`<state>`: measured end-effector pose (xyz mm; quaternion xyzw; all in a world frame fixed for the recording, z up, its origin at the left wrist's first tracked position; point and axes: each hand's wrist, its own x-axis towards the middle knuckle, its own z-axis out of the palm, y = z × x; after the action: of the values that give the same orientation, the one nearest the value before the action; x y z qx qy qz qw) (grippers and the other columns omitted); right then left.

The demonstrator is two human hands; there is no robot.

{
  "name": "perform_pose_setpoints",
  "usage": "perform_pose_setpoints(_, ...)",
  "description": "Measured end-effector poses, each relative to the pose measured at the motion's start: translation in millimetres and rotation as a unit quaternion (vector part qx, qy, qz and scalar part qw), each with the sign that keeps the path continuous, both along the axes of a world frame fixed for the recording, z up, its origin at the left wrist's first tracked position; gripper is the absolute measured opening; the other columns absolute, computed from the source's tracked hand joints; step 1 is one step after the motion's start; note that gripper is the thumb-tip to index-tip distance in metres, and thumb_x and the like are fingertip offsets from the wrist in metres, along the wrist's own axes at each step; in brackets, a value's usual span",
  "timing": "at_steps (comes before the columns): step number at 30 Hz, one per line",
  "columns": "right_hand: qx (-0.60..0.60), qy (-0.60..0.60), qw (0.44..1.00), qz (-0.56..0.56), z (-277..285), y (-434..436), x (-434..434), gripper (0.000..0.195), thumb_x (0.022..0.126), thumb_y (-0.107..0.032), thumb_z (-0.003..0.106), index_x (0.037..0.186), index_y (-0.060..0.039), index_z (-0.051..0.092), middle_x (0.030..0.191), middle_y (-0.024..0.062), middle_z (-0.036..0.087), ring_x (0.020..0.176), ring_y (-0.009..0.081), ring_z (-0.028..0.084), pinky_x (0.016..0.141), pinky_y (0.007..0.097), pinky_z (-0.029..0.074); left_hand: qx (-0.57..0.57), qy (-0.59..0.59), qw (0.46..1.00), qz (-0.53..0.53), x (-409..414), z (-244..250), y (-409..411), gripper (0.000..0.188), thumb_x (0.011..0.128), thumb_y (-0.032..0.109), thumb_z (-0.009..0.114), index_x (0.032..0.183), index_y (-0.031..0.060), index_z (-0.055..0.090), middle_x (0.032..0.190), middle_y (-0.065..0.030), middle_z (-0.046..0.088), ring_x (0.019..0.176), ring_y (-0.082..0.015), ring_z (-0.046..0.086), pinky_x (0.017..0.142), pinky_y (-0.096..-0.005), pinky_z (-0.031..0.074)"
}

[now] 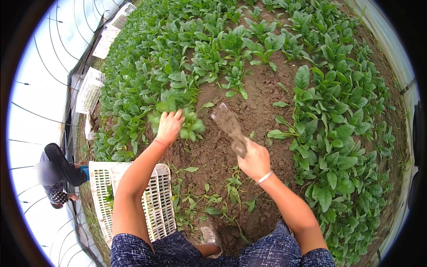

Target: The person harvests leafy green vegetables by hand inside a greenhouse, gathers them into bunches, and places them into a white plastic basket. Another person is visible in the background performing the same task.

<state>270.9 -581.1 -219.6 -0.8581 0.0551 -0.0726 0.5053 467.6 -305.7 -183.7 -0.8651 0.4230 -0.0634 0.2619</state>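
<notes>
My left hand is closed on a bunch of leafy green plants, which look like spinach. Motion blurs the leaves, and the roots are hidden. My right hand grips the handle of a mud-caked hand tool with a flat blade. Its bright tip points away from me, just over the bare brown soil. Beneath my left forearm stands a white slatted plastic crate with some greens inside, mostly hidden by the arm.
Dense rows of spinach-like plants grow ahead and on both sides. Loose leaves lie on the soil near my shoe. More white crates line the left edge. Another person is at far left, beside the plastic greenhouse wall.
</notes>
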Motion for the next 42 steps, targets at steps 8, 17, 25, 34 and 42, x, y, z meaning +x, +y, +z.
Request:
perform_pose_setpoints(8,-0.169,0.018,0.982,0.082,-30.7,32.1,129.9,0.020,0.075,-0.007,0.064,0.092,0.0012,0.058,0.081,0.0225,0.068,0.076,0.0389,0.069,0.069,0.0465,0.056,0.275,0.025,0.961,-0.002,82.4,-3.5,-91.1,0.037,0.069,0.030,0.072,0.102,0.0135,0.076,0.155,-0.0048,0.033,0.147,-0.0282,0.015,0.115,-0.0593,0.015)
perform_pose_setpoints(17,-0.187,0.074,0.972,0.119,-39.1,53.8,177.8,0.030,0.075,-0.007,0.065,0.103,0.0012,0.058,0.089,0.0227,0.068,0.085,0.0394,0.068,0.075,0.0478,0.054,0.248,0.147,0.943,0.167,145.9,-30.2,-80.9,0.045,0.062,0.024,0.070,0.104,0.0089,0.073,0.130,-0.0111,0.054,0.133,-0.0287,0.042,0.115,-0.0652,0.009)
perform_pose_setpoints(25,-0.139,0.070,0.983,0.095,-43.6,44.9,148.9,0.030,0.078,-0.008,0.063,0.107,-0.0016,0.059,0.084,0.0221,0.068,0.083,0.0405,0.067,0.072,0.0493,0.054,0.141,0.120,0.965,0.187,106.5,-53.0,-20.0,0.047,0.072,0.016,0.068,0.116,0.0013,0.062,0.120,-0.0087,0.058,0.113,-0.0240,0.058,0.113,-0.0596,0.022)
perform_pose_setpoints(34,-0.208,0.055,0.967,0.140,-47.6,55.5,177.2,0.027,0.076,-0.006,0.064,0.102,-0.0002,0.057,0.084,0.0213,0.068,0.082,0.0379,0.068,0.073,0.0469,0.055,0.112,0.104,0.974,0.166,114.4,-49.3,-38.8,0.037,0.072,0.013,0.067,0.108,0.0046,0.065,0.113,-0.0089,0.061,0.111,-0.0240,0.059,0.110,-0.0592,0.027)
perform_pose_setpoints(42,-0.108,0.095,0.981,0.132,-16.2,23.2,95.5,0.028,0.083,-0.010,0.060,0.110,-0.0032,0.062,0.078,0.0243,0.067,0.074,0.0384,0.068,0.072,0.0481,0.055,0.041,0.066,0.996,0.036,38.5,-28.6,2.8,0.030,0.076,0.010,0.063,0.105,0.0072,0.061,0.103,-0.0081,0.059,0.105,-0.0228,0.058,0.112,-0.0610,0.024)
